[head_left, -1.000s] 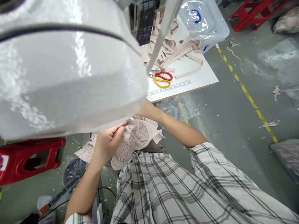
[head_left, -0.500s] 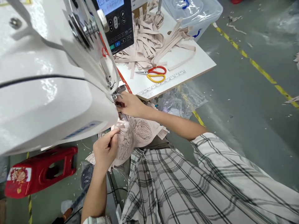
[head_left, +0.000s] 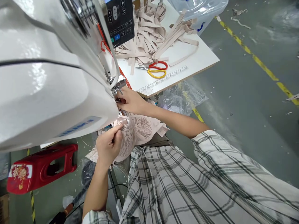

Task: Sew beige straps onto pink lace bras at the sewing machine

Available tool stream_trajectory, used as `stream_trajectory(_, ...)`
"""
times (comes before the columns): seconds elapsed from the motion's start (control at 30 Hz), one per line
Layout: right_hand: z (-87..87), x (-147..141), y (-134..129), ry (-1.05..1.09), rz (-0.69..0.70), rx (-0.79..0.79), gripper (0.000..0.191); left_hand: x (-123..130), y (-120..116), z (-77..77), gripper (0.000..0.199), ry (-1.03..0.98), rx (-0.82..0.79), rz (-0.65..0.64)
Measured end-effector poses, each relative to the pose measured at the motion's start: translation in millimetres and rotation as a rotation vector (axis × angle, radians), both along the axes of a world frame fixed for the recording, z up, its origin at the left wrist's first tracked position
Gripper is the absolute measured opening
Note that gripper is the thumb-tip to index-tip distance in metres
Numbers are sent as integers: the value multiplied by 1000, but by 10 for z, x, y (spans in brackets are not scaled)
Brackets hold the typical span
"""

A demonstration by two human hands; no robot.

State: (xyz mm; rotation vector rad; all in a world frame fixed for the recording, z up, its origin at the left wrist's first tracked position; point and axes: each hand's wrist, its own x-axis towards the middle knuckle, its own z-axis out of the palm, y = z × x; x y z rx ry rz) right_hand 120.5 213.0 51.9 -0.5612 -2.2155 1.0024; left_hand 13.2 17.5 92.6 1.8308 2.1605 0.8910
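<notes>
A pale pink lace bra point(head_left: 143, 127) hangs over the front of a white sewing machine point(head_left: 42, 99), one cup close to the needle area point(head_left: 118, 87). My left hand point(head_left: 109, 144) is closed in a pinch on the edge of the bra's near cup, just below the machine head. Beside the presser foot, my right hand point(head_left: 132, 101) has its fingers bent behind the needle area. Its fingertips are partly hidden by the machine, and what they hold, if anything, cannot be made out.
On the white table point(head_left: 203, 56) lie beige strips point(head_left: 149, 34), scissors with red and yellow handles point(head_left: 157, 70) and a printed ruler point(head_left: 173, 74). A clear plastic box point(head_left: 201, 12) stands behind. A red stool point(head_left: 44, 169) is at lower left.
The view has shifted slightly, so the machine and table sit higher in the picture. My left hand has moved a little up and right with the lace edge; my right hand stays beside the needle area.
</notes>
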Motion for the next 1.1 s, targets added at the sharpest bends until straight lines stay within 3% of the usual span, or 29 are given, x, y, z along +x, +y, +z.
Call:
stream_trajectory(0.2, -11, 15, -3, 5, -6, -2, 11, -1, -19, -37, 24, -8, 11, -5)
stream_trajectory(0.43, -5, 39, -61, 63, 18, -27, 8, 33, -52, -71, 20, -100, 17, 233)
stream_trajectory(0.63, 7, 0, -119, 141, 9, -132, 1, 74, -30, -151, 17, -332, 29, 303)
stream_trajectory(0.77, 31, 124, -257, 229, -34, -273, 15, 196, -103, -107, 19, -477, -26, 292)
stream_trajectory(0.9, -48, 480, -608, 199, -11, -397, 19, 360, -338, -82, 22, -532, -222, 101)
stream_trajectory(1.0, -221, 744, -877, 145, 113, -422, 19, 426, -583, -238, 33, -514, -320, 40)
stream_trajectory(1.1, -321, 897, -944, 121, 210, -314, 22, 385, -842, -540, 42, -470, -357, 107)
